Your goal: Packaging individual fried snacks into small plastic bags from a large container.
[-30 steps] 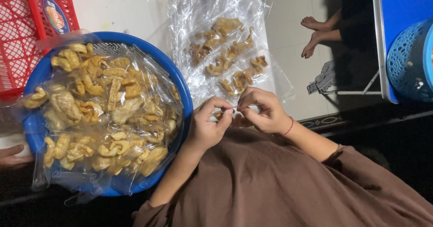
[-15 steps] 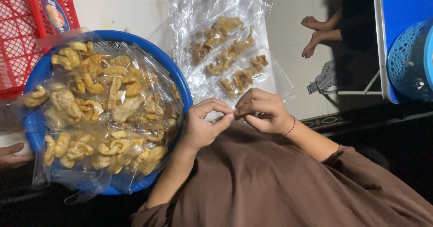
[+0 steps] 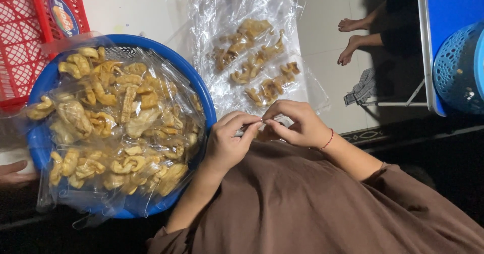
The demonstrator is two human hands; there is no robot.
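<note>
My left hand (image 3: pixel 229 143) and my right hand (image 3: pixel 297 125) meet fingertip to fingertip above my brown-clad lap. Between them they pinch the top of a small clear plastic bag (image 3: pixel 266 133) with a fried snack piece inside; most of the bag is hidden behind my fingers. A red thread circles my right wrist. Just beyond my hands, several clear bags of fried snacks (image 3: pixel 252 67) lie on the white floor. To the left, touching my left hand's side, stands a round blue basket (image 3: pixel 199 90) heaped with filled snack bags.
A red plastic crate (image 3: pixel 30 37) stands at the far left. Another person's bare feet (image 3: pixel 350 39) rest at the upper right near a checked cloth (image 3: pixel 360 87) and a blue mesh basket (image 3: pixel 461 70). Someone's fingers (image 3: pixel 12 171) show at the left edge.
My fingers have worked at the bag's top and closed tighter together; both hands stay in nearly the same spot. Nothing else has moved.
</note>
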